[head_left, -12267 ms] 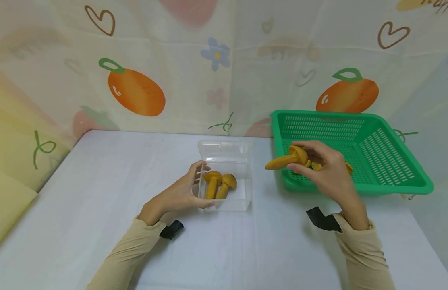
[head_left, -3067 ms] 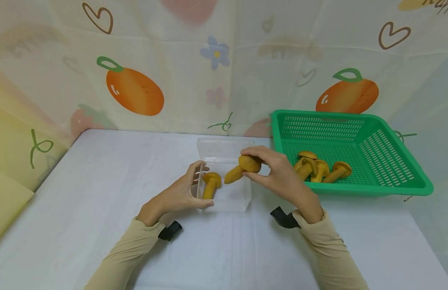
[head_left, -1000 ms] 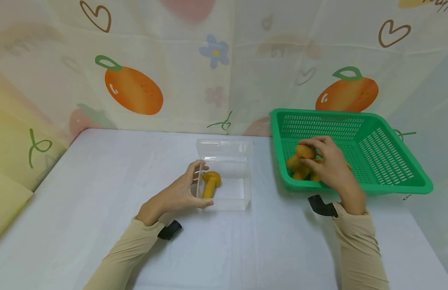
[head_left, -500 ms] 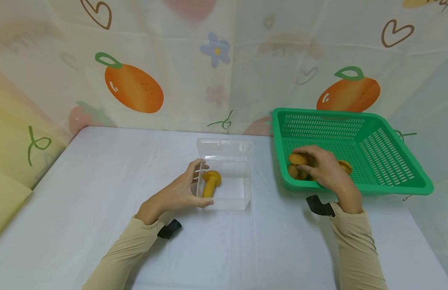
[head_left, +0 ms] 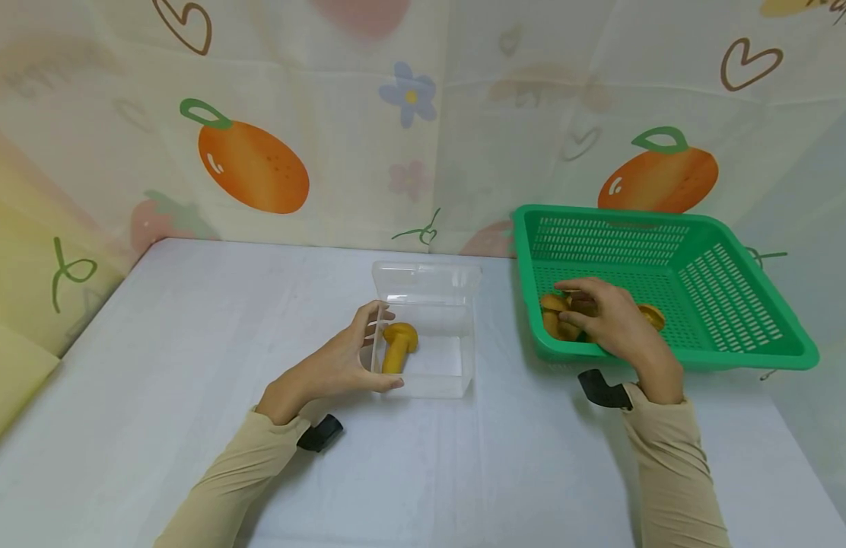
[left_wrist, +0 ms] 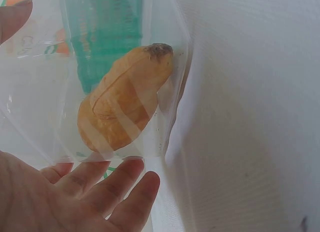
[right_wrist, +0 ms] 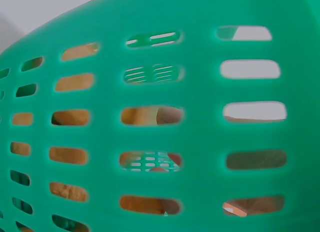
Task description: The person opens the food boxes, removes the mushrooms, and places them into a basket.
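A clear plastic box (head_left: 437, 387) with its lid (head_left: 426, 283) raised stands mid-table. My left hand (head_left: 334, 361) holds it at its left end, thumb at the front and fingers behind. One yellow-brown mushroom (head_left: 399, 348) lies inside; through the box wall in the left wrist view the mushroom (left_wrist: 122, 99) shows a dark stem end. My right hand (head_left: 621, 323) reaches into the green basket (head_left: 710, 358), its thumb and fingers spread apart over several mushrooms (head_left: 553, 308), partly hiding them. In the right wrist view the slotted basket wall (right_wrist: 200, 91) covers most of the hand.
Another mushroom (head_left: 651, 316) lies in the basket right of my hand. The white-covered table (head_left: 423, 472) meets a printed cloth backdrop (head_left: 354, 167) behind. A black wrist camera (head_left: 604, 390) sits on each wrist.
Of two mushrooms in the box earlier, one remains. My right hand carried a mushroom from the box to the basket, and in the last half second that mushroom dropped lower, out of its fingers.
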The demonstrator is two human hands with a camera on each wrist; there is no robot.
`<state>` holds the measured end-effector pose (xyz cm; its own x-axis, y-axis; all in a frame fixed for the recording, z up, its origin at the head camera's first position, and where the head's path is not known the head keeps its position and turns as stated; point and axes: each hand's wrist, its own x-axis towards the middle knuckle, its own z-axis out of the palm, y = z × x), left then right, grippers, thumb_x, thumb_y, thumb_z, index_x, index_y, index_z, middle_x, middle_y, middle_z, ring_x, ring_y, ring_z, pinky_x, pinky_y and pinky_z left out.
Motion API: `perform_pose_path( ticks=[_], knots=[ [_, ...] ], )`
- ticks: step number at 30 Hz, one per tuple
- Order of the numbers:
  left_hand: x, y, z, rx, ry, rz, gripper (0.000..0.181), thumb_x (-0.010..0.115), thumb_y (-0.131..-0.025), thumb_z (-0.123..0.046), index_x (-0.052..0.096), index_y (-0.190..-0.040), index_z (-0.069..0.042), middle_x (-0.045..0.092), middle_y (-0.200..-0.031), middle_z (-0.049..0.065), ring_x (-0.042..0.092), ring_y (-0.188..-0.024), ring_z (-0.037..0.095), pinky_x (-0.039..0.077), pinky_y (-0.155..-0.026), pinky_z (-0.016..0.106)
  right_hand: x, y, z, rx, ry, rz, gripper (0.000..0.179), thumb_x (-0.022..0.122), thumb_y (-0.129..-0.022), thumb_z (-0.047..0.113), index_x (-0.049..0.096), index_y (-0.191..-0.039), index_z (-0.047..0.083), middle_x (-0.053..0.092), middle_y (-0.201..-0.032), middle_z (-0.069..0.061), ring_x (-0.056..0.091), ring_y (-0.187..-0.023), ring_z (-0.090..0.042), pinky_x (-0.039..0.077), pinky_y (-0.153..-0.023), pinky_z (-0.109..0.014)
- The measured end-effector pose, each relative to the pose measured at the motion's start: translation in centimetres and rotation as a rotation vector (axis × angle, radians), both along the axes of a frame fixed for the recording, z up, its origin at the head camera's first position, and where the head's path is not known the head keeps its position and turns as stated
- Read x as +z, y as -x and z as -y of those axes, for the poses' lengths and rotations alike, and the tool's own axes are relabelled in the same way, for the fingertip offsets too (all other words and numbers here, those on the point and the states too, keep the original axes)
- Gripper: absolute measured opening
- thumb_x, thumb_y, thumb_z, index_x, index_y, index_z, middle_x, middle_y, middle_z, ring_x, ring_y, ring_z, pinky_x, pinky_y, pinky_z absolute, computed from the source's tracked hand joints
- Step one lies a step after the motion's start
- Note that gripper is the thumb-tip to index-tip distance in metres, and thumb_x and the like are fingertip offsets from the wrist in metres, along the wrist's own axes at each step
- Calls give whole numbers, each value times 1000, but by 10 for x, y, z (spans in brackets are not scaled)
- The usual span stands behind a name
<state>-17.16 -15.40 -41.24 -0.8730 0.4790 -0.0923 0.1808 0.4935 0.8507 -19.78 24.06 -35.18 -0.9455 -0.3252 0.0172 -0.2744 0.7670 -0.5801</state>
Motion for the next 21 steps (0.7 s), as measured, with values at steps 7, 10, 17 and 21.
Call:
perform_pose_path(
  ticks=[7,10,17,21],
  knots=[
    [1,0,-1,-8,4,0,107,86,-75,-33,14,-150,-13,35,-153,9,38,-142,42,34,-116,59,1,0,0,-12,15,34,45,65,-94,5,54,-137,-3,54,-138,-27,57,-122,-46,50,-98,-58],
    [1,0,-1,-8,2,0,106,86,-75,-33,14,-150,-12,35,-153,10,38,-142,42,34,-116,59,1,0,0,-5,25,19,45,65,-94,6,54,-137,-2,56,-137,-27,58,-120,-45,51,-96,-58],
    [0,0,0,-10,6,-10,107,86,-75,-34,14,-150,-11,35,-153,12,39,-142,42,34,-116,59,7,-5,4,11,39,-85,38,67,-94,11,60,-130,0,62,-129,-24,63,-111,-40,52,-93,-56],
    [1,0,-1,-8,15,-14,106,85,-75,-35,14,-150,-12,36,-153,11,40,-141,42,35,-115,59,15,-12,12,38,43,-147,31,69,-94,14,66,-123,4,67,-121,-17,65,-102,-31,53,-88,-47]
  ],
)
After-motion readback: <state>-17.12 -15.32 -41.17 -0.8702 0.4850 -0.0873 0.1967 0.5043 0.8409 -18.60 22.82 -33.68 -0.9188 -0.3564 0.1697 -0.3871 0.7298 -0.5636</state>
